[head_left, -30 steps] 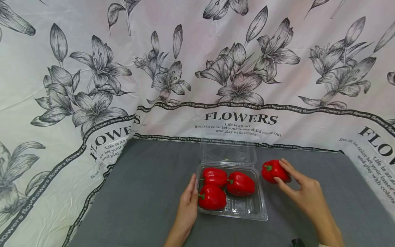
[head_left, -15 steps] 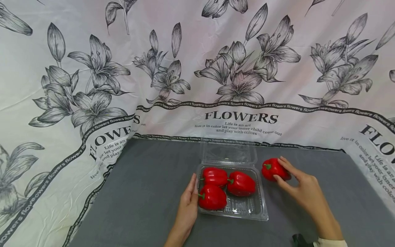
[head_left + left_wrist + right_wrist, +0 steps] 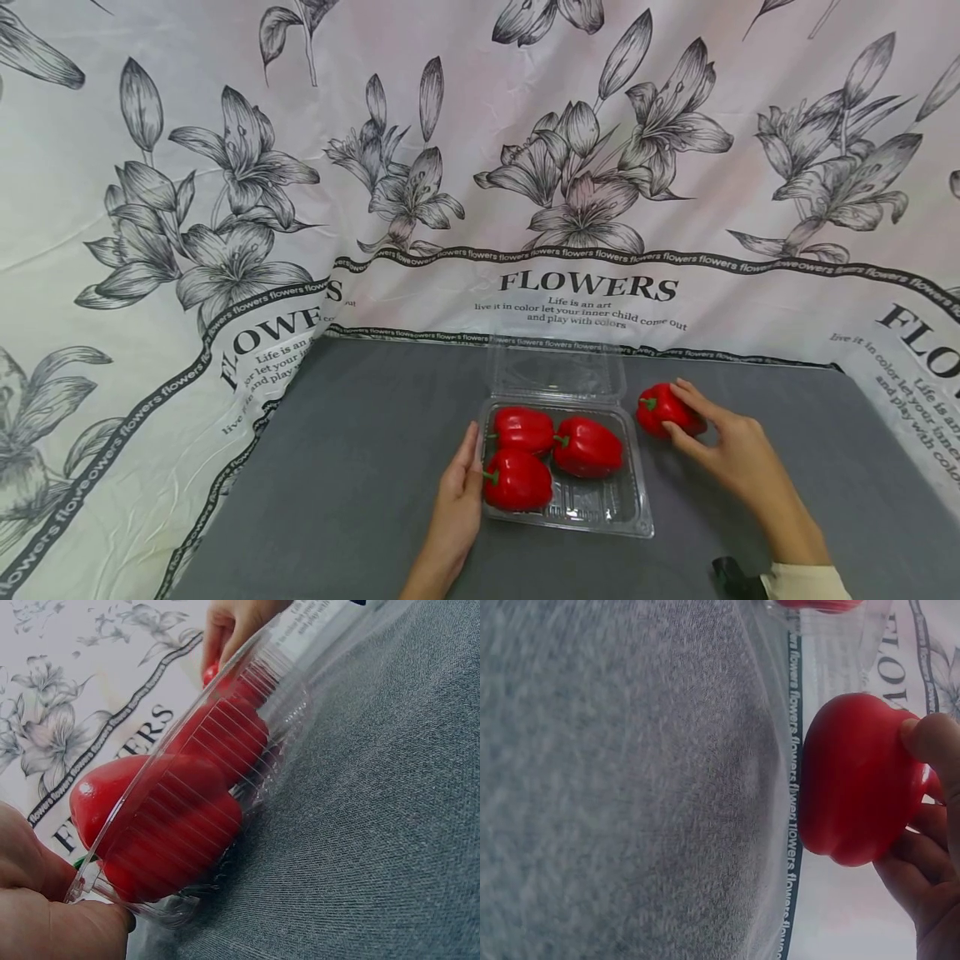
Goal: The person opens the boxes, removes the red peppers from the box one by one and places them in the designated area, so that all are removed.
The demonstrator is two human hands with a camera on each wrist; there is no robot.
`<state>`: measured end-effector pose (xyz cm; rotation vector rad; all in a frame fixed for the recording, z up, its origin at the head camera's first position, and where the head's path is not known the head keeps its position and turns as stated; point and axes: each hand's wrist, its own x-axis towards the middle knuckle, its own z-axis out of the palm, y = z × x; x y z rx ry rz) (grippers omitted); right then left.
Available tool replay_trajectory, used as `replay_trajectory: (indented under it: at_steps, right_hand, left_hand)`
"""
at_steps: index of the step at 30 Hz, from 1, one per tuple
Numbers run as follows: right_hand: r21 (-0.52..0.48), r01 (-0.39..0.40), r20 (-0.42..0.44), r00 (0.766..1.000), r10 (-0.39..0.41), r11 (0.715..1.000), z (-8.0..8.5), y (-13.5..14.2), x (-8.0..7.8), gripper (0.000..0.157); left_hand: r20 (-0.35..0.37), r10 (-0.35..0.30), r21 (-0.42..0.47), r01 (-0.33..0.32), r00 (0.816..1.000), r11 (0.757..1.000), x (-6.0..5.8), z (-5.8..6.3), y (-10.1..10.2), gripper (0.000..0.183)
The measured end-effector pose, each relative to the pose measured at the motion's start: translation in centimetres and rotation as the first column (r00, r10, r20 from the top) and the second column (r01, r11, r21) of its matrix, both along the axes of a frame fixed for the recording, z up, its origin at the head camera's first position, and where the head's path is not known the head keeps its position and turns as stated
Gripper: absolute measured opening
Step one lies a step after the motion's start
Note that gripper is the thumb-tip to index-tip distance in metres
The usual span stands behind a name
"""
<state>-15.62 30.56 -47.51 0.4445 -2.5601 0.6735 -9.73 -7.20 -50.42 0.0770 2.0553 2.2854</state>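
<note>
A clear plastic clamshell container (image 3: 600, 508) lies on the grey table with three red bell peppers (image 3: 588, 447) inside it. My left hand (image 3: 453, 496) pinches the container's left rim; in the left wrist view the thumb (image 3: 82, 930) is on one side of the rim and a finger on the other. To the right of the container, my right hand (image 3: 738, 454) grips another red bell pepper (image 3: 667, 410) between thumb and fingers, its green stem facing left. The right wrist view shows this pepper (image 3: 859, 780) close up, partly covered by the fingers.
The container's clear lid (image 3: 555, 371) is folded back toward the rear. A white cloth (image 3: 405, 292) with a flower print hangs behind the grey table (image 3: 360, 467) and along its sides. A small black object (image 3: 727, 573) sits beside the right sleeve (image 3: 806, 582).
My right hand and the pepper it grips have shifted only slightly, and the right sleeve has come further into view. The left hand, the container and its three peppers stay where they were.
</note>
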Motion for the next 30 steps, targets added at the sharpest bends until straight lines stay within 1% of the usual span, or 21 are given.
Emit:
replay_trajectory:
  at_steps: [4,7,10,16,25,30]
  right_hand:
    - [-0.011,-0.01,0.028,1.0,0.01,1.0,-0.3,0.2,-0.3,0.063]
    - [-0.017,-0.02,0.029,0.999,0.02,1.0,-0.4,0.2,-0.5,0.063]
    - [-0.013,-0.025,0.023,0.999,0.026,1.0,-0.5,0.3,-0.7,0.063]
    - [0.002,-0.035,0.048,0.998,0.035,0.999,-0.8,0.6,-0.9,0.062]
    - [0.016,-0.068,0.024,0.997,0.068,0.998,-0.9,0.6,-1.3,0.062]
    - [0.039,-0.07,0.03,0.997,0.069,0.997,-1.0,0.6,-1.4,0.063]
  left_hand:
    - [0.021,-0.004,-0.002,0.004,1.0,1.0,0.0,0.0,0.0,0.057]
    - [0.021,-0.007,0.002,0.007,1.0,1.0,0.1,0.0,0.1,0.058]
    - [0.008,-0.007,0.007,0.007,1.0,1.0,0.1,0.1,0.1,0.057]
    - [0.004,0.005,0.008,-0.005,1.0,1.0,0.2,0.2,0.1,0.057]
    - [0.002,0.003,0.008,-0.003,1.0,1.0,-0.1,-0.1,-0.1,0.057]
    - [0.01,-0.005,0.004,0.005,1.0,1.0,-0.1,-0.2,0.0,0.057]
